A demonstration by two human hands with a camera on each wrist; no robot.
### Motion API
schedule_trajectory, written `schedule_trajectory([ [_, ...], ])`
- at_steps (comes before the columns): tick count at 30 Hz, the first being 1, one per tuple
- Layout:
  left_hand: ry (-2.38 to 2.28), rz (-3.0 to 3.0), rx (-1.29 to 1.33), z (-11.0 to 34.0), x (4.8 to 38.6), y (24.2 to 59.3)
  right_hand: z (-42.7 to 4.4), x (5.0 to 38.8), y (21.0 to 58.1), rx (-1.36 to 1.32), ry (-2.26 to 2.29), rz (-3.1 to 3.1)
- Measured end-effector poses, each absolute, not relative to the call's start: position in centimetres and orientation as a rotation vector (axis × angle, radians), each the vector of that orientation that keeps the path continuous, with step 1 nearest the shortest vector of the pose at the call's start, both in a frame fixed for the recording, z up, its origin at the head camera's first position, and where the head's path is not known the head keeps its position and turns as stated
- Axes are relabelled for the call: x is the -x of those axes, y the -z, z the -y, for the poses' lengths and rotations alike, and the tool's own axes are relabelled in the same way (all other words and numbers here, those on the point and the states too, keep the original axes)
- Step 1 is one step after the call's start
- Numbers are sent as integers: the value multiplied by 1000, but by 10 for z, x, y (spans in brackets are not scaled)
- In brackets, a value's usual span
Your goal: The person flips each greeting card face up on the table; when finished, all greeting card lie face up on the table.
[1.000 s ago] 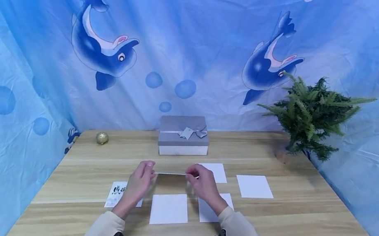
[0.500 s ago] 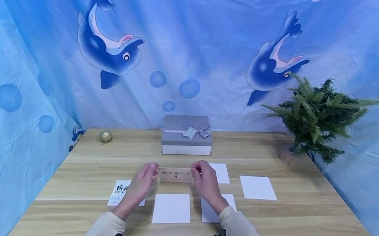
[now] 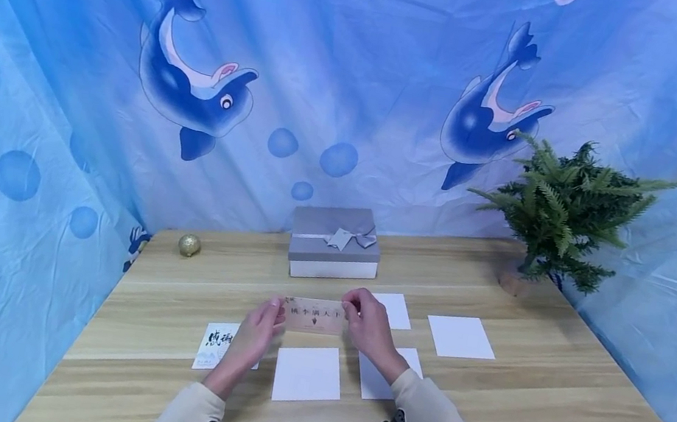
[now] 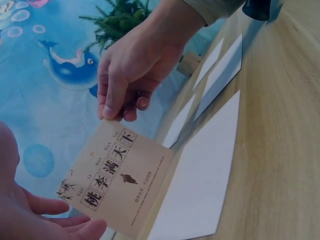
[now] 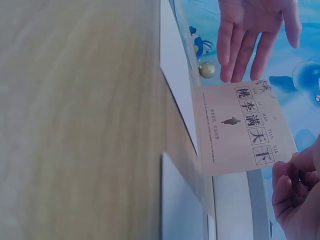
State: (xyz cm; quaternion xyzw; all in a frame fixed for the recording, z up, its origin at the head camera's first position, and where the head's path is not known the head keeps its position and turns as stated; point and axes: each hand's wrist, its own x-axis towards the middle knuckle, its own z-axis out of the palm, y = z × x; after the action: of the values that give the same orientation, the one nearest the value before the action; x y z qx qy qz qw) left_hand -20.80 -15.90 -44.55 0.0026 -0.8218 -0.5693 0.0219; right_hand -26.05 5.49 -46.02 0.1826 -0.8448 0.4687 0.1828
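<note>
A beige printed card with dark Chinese characters and a small figure is held above the table, its printed face toward me. My right hand pinches its right end between thumb and fingers. At the card's left end is my left hand. In the right wrist view, the fingers of this left hand are extended beside the card's edge, not curled round it. Just below the card lies a blank white card. To its left, partly behind my left wrist, is a white card with black brush lettering.
More white cards lie to the right, one apart and another partly behind my right wrist. A grey-lidded gift box with a bow stands at the back. There are a gold ball and a small artificial tree.
The held card has tilted from edge-on to showing its printed face. My left hand has shifted slightly down along its left end. My right hand keeps its pinch.
</note>
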Motion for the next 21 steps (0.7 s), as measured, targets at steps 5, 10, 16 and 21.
schedule_trajectory([
  [5, 1785, 2547, 8, 159, 207, 452, -56, 262, 464, -533, -1295, 2363],
  [10, 1792, 2550, 6, 159, 209, 455, -57, 262, 464, -557, -1333, 2316],
  [16, 1703, 2614, -48, 158, 210, 458, -60, 261, 464, -564, -1367, 2335],
  [21, 1689, 2639, -107, 158, 210, 461, -62, 260, 468, -581, -1362, 2420],
])
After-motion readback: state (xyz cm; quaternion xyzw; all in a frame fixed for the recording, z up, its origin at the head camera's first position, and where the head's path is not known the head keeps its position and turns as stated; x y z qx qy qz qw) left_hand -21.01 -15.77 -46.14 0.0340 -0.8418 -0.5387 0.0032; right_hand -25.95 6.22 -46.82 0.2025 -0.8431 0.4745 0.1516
